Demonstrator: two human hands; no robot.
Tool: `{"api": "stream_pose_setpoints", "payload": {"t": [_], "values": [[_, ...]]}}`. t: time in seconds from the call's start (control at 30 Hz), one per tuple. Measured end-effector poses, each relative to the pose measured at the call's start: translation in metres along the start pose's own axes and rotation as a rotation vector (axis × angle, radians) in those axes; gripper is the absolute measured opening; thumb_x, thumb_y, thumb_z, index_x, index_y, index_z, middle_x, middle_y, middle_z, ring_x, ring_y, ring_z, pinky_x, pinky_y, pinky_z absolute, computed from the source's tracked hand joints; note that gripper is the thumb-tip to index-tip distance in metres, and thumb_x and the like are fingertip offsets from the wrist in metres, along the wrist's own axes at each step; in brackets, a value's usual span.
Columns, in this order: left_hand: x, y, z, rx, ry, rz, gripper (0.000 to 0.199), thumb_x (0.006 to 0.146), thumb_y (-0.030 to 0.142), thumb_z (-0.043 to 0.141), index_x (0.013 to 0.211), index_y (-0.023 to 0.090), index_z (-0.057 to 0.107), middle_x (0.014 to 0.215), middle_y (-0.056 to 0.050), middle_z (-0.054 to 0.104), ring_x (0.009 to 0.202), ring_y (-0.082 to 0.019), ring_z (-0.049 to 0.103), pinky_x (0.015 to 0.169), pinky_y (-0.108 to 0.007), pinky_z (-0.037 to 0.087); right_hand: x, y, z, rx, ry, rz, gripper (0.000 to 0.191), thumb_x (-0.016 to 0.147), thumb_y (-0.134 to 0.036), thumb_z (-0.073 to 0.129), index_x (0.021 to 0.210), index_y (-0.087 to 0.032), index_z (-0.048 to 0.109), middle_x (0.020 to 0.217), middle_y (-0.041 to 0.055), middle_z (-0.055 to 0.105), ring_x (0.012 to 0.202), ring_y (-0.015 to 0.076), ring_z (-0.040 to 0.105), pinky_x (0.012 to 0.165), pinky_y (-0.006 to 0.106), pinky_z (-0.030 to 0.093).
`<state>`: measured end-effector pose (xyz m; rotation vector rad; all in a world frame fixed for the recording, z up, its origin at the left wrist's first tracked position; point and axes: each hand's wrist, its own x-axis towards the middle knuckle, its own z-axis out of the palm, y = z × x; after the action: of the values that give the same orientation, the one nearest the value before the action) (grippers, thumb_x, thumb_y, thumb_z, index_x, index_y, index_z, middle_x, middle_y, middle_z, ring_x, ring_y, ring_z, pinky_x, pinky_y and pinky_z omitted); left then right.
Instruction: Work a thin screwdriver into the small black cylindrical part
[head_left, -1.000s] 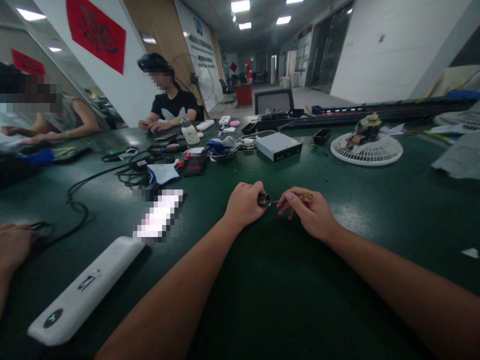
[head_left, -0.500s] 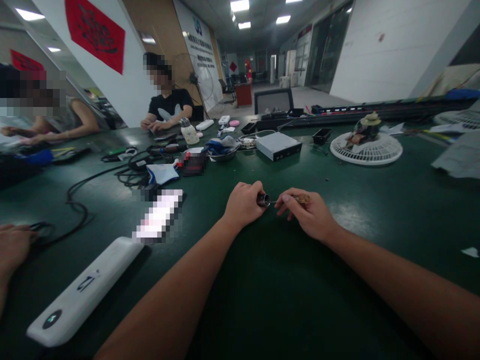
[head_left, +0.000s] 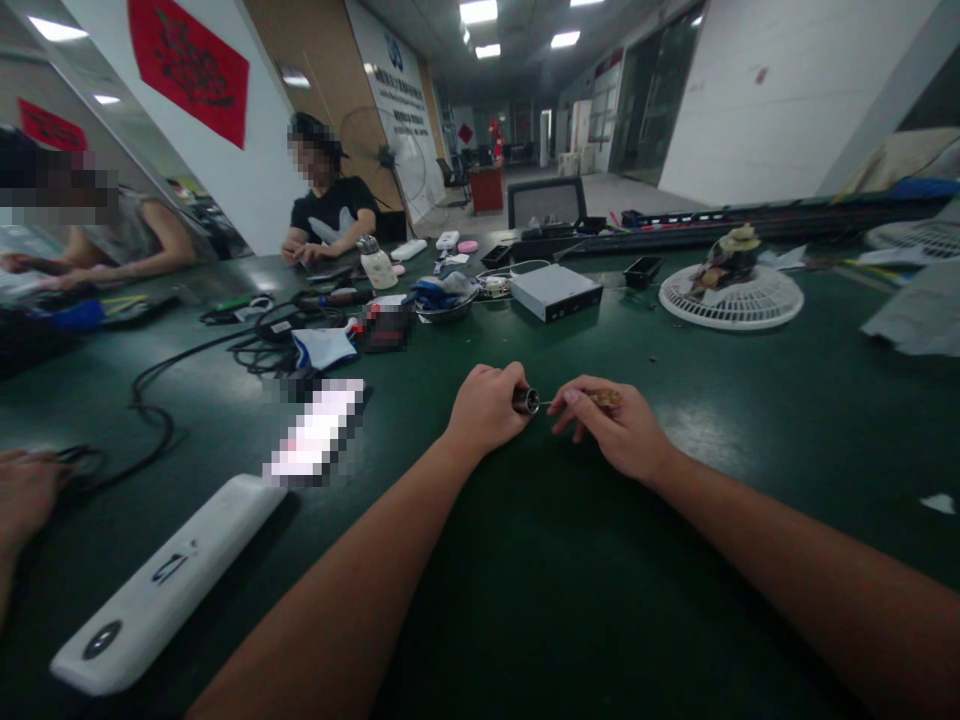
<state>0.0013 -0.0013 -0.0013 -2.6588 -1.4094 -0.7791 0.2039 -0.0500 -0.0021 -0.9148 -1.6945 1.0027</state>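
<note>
Head view: left hand (head_left: 487,410) curls its fingers around a metal connector (head_left: 526,401); right hand (head_left: 611,428) fingers pinch a thin wire (head_left: 551,403).

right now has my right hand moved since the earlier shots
Yes, slightly: your right hand has shifted left, toward your left hand, while the silver box stays put.

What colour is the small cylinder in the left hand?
The cylinder is dark with a silver rim, best in the head view.

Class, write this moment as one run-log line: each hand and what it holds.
left hand: small metal cylinder | right hand: thin wire | surface: green workbench
</note>
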Motion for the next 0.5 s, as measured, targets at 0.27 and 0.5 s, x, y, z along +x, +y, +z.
{"api": "stream_pose_setpoints", "payload": {"t": [0.27, 0.5], "values": [[0.0002, 0.0001, -0.0005, 0.029, -0.003, 0.005, 0.019, 0.073, 0.023, 0.071, 0.083, 0.022, 0.054, 0.077, -0.001, 0.067, 0.077, -0.022, 0.063, 0.084, -0.038, 0.047, 0.0020, -0.0012, -0.0013, -0.072, 0.158, -0.014, 0.032, 0.100, -0.044, 0.053, 0.092, -0.017, 0.069, 0.086, 0.0065, 0.072, 0.072, 0.0178, 0.073, 0.051, 0.025, 0.054], [0.0002, 0.0001, -0.0012, 0.000, -0.027, 0.018, 0.016, 0.075, 0.021, 0.068, 0.082, 0.023, 0.054, 0.078, -0.001, 0.068, 0.076, -0.022, 0.064, 0.086, -0.038, 0.047, 0.0007, -0.0023, -0.0011, -0.028, 0.019, 0.001, 0.033, 0.100, -0.044, 0.053, 0.092, -0.017, 0.070, 0.083, 0.0061, 0.072, 0.073, 0.0184, 0.073, 0.053, 0.025, 0.055]]}}
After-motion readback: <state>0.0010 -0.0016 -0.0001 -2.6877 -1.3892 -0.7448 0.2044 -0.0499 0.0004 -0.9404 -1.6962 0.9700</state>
